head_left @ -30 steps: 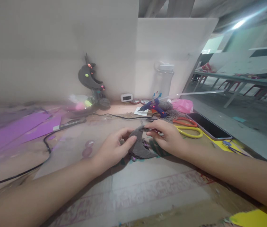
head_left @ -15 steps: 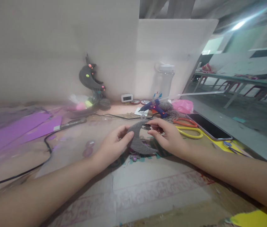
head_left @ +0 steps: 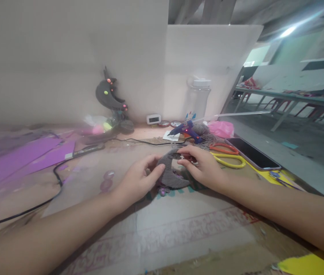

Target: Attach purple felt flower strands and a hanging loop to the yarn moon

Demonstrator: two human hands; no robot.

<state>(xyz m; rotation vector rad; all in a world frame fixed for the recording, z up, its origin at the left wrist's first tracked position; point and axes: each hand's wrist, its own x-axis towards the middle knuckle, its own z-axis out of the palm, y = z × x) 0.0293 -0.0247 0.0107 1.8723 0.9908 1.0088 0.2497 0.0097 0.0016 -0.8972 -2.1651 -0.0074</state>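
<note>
A grey yarn-wrapped crescent [head_left: 170,172] stands upright just above the table, between both hands. My left hand [head_left: 137,182] pinches its outer left edge with thumb and fingers. My right hand [head_left: 202,166] grips the crescent's upper tip, fingers curled round it. Small beads lie under the crescent on the table [head_left: 179,229].
Behind the hands lie a blue glue gun [head_left: 187,129], orange scissors [head_left: 222,147], yellow scissors [head_left: 230,160] and a phone [head_left: 253,152]. A finished dark crescent [head_left: 108,94] and a clear bottle [head_left: 199,97] stand at the wall. A black cable [head_left: 55,173] and purple sheets [head_left: 21,156] lie left.
The crescent rose a little and turned half a second ago, then sank back to near its first position; both hands kept hold of it.
</note>
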